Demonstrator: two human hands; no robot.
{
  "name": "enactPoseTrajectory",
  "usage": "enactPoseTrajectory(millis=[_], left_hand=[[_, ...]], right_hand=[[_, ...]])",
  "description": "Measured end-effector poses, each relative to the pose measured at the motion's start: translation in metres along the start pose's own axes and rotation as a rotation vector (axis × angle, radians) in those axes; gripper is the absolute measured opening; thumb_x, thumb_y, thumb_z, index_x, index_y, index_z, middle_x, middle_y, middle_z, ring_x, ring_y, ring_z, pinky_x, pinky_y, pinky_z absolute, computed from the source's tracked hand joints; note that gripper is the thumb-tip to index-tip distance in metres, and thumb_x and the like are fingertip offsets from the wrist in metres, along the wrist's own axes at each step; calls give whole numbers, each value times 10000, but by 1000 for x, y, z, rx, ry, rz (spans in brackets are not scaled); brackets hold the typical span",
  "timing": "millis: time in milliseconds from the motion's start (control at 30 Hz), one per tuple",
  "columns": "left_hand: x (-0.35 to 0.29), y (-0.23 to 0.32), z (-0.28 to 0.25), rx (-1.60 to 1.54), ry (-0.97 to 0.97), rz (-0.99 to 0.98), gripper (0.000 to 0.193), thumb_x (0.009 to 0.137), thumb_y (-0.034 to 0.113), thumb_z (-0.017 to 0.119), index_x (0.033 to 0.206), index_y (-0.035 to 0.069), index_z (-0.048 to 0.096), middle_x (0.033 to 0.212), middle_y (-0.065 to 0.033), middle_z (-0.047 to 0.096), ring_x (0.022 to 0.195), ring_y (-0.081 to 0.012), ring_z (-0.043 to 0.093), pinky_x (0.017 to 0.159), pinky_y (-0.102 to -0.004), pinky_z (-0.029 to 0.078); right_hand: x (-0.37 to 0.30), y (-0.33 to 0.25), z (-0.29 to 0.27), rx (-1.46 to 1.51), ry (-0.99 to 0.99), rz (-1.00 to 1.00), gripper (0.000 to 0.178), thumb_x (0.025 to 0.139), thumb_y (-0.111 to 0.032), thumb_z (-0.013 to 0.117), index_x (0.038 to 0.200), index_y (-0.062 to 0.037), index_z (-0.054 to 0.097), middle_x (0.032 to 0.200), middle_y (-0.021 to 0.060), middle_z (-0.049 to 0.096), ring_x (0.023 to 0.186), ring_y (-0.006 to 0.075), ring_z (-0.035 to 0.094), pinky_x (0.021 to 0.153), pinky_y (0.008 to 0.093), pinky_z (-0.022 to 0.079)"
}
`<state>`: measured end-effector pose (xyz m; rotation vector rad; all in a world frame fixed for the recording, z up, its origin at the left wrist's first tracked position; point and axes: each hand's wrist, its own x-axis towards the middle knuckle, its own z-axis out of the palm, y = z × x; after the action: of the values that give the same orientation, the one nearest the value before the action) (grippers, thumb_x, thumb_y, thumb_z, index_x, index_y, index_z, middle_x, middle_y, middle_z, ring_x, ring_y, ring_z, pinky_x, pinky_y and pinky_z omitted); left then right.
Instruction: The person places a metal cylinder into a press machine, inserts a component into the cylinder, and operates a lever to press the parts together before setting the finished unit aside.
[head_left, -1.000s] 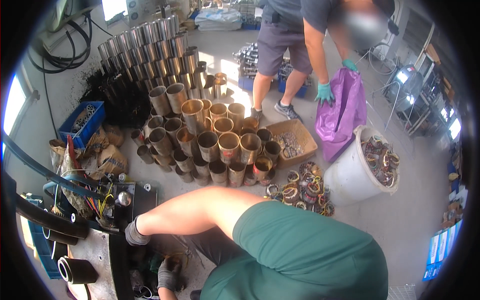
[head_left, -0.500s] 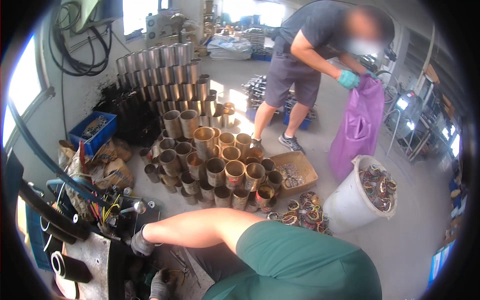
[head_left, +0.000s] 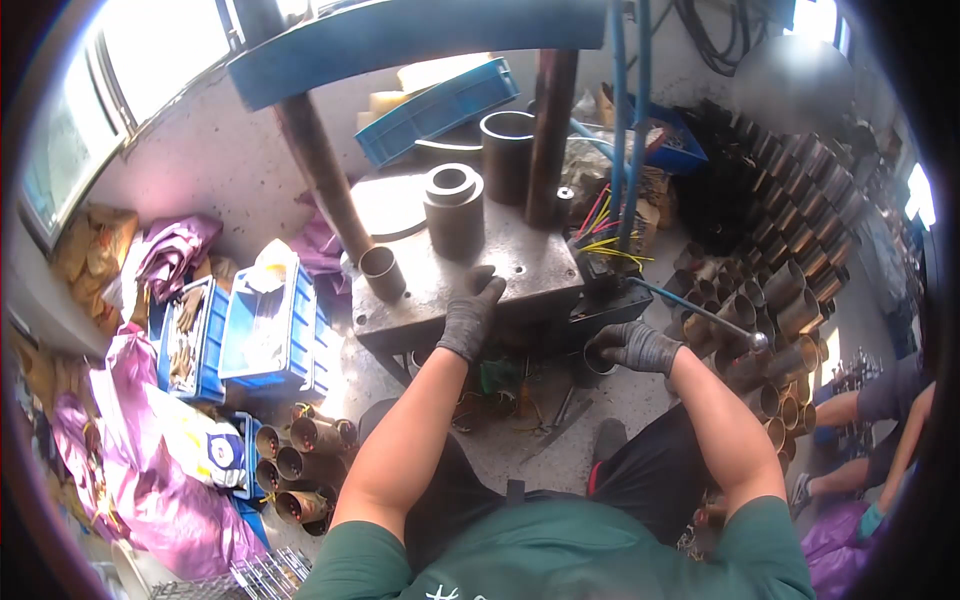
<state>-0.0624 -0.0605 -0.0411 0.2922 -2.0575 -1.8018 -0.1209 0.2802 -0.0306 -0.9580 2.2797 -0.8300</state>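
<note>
In the head view, the gloved left hand (head_left: 472, 315) lay on the worktop's (head_left: 543, 243) near edge, its grip released, just nearer than a thick stepped cylinder (head_left: 455, 226) standing upright. A short tube (head_left: 382, 273) stood to the left. The gloved right hand (head_left: 642, 347) was at the rim of a dark pipe (head_left: 601, 368) right of the worktop; whether its grip was clenched on it, one could not tell.
</note>
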Motion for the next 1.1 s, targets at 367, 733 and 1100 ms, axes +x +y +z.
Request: enactPoseTrajectory(millis=[367,733,1100], left_hand=[[38,25,-47,-849,400,-462,370,993,320,600,1277,83,588,1215,-79,646,1109,-229,635,844,-352,514],[65,15,-36,-827,355,-124,371,986,335,616,1162,9,645,1032,-93,667,984,-197,613,834,-329,493],[111,-39,-37,-314,242,-114,548,1066,314,545,1493,-2,412,1330,-188,610,1213,-253,591,1049,-359,475]], right_hand=[[143,-187,-19,-666,709,-668,536,849,-171,714,1352,-84,551,1087,163,676,1129,394,601,1037,508,441],[283,-242,-15,-783,541,-267,601,951,-357,570,1455,-31,537,1019,188,752,974,328,724,917,422,530],[227,-103,-6,253,690,-331,813,901,-207,809,1562,-92,349,1290,126,610,1145,229,618,988,369,521]])
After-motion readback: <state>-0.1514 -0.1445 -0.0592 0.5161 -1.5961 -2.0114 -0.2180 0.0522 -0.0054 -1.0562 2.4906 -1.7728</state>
